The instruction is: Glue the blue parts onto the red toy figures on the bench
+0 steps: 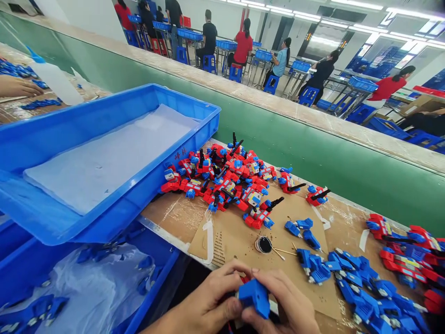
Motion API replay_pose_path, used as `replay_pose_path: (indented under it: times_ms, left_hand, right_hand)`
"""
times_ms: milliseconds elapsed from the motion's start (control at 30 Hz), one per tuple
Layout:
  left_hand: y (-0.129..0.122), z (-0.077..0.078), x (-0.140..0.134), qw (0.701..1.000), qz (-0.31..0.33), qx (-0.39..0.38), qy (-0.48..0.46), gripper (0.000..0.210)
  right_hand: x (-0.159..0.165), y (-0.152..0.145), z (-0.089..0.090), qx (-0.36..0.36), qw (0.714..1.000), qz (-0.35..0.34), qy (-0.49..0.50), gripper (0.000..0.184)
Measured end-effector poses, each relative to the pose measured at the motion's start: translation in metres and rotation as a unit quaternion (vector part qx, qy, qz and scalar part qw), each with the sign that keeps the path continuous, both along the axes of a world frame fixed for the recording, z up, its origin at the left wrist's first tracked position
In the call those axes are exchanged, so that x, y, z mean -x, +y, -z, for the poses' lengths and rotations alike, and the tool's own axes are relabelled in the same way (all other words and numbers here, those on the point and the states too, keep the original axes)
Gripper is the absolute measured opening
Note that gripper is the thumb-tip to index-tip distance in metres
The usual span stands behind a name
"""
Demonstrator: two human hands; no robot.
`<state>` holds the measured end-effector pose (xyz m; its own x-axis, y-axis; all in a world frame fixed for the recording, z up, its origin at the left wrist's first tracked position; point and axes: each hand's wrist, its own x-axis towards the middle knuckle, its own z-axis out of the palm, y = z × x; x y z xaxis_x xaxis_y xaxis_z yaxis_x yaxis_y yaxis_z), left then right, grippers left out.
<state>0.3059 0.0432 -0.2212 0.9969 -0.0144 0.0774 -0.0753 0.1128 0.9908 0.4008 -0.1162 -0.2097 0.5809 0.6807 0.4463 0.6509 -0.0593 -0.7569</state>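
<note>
Far left: another person's hand, cut off by the edge, beside a white bottle with blue nozzle. Blue tray, white sheet inside; small red Chinese characters on its side, too slanted to read surely. Left hand curled, gripping the blue toy part from its left. Heap of red-and-blue toy figures behind on the worktop. Toy part: glossy, boxy, plain blue, held between both hands near the bottom edge; red bit behind it mostly hidden. Right hand grips its right side, wrist cropped. Far right: loose blue parts, then more red figures, cut off.
</note>
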Motion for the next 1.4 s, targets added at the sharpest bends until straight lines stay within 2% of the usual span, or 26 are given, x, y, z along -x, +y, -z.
replay_pose_path:
  times_ms: [67,100,133,200,267,367,467,533,600,667,767,833,967,1033,1167,1300,1400]
  left_hand:
    - [0.001,0.006,0.003,1.0,0.002,0.002,0.014,0.045]
    - [0.0,0.01,0.005,1.0,-0.004,0.01,0.027,0.041]
    - [0.0,0.014,0.007,0.998,-0.021,0.026,0.046,0.037]
    - [-0.002,0.022,0.011,0.989,-0.082,0.087,0.092,0.03]
    - [-0.002,0.027,0.014,0.966,-0.151,0.166,0.124,0.037]
    - [0.002,0.03,0.014,0.925,-0.23,0.267,0.146,0.056]
    - [0.007,0.03,0.012,0.896,-0.272,0.317,0.151,0.068]
    - [0.009,0.029,0.011,0.888,-0.275,0.337,0.152,0.064]
    - [0.009,0.028,0.01,0.882,-0.266,0.355,0.158,0.06]
    - [0.009,0.028,0.009,0.876,-0.261,0.37,0.166,0.059]
    - [0.007,0.028,0.006,0.862,-0.265,0.399,0.168,0.057]
    - [0.006,0.029,0.003,0.86,-0.258,0.409,0.167,0.055]
    - [0.0,0.036,-0.004,0.867,-0.235,0.41,0.157,0.051]
    - [-0.005,0.04,-0.008,0.869,-0.235,0.41,0.146,0.052]
    - [-0.014,0.04,-0.012,0.871,-0.217,0.418,0.141,0.055]
    - [-0.016,0.032,-0.014,0.865,-0.192,0.447,0.123,0.051]
    - [-0.017,0.028,-0.014,0.868,-0.167,0.456,0.104,0.046]
  right_hand:
    - [-0.01,-0.003,0.001,-0.007,0.997,-0.073,0.036,0.043]
    - [-0.016,-0.007,0.0,-0.006,0.997,-0.069,0.037,0.041]
    - [-0.023,-0.011,0.0,-0.005,0.999,-0.034,0.023,0.04]
    - [-0.039,-0.02,0.0,0.008,0.997,0.078,-0.029,0.036]
    - [-0.056,-0.024,0.001,0.049,0.985,0.14,-0.087,0.033]
    - [-0.074,-0.019,0.004,0.111,0.979,0.081,-0.147,0.03]
    - [-0.079,-0.009,0.007,0.129,0.975,0.033,-0.179,0.029]
    - [-0.08,-0.005,0.009,0.142,0.974,0.039,-0.171,0.027]
    - [-0.083,-0.002,0.012,0.148,0.976,0.086,-0.137,0.025]
    - [-0.088,0.001,0.016,0.141,0.977,0.136,-0.082,0.026]
    - [-0.094,0.004,0.021,0.126,0.98,0.153,0.014,0.028]
    - [-0.094,0.002,0.021,0.09,0.978,0.166,0.086,0.03]
    - [-0.069,-0.007,0.013,-0.049,0.952,0.208,0.221,0.035]
    - [-0.049,-0.008,0.01,-0.087,0.941,0.197,0.261,0.035]
    - [-0.015,0.002,0.014,-0.11,0.93,0.112,0.332,0.033]
    - [-0.006,0.011,0.023,-0.122,0.913,0.082,0.38,0.031]
    - [-0.005,0.013,0.021,-0.108,0.924,0.088,0.355,0.03]
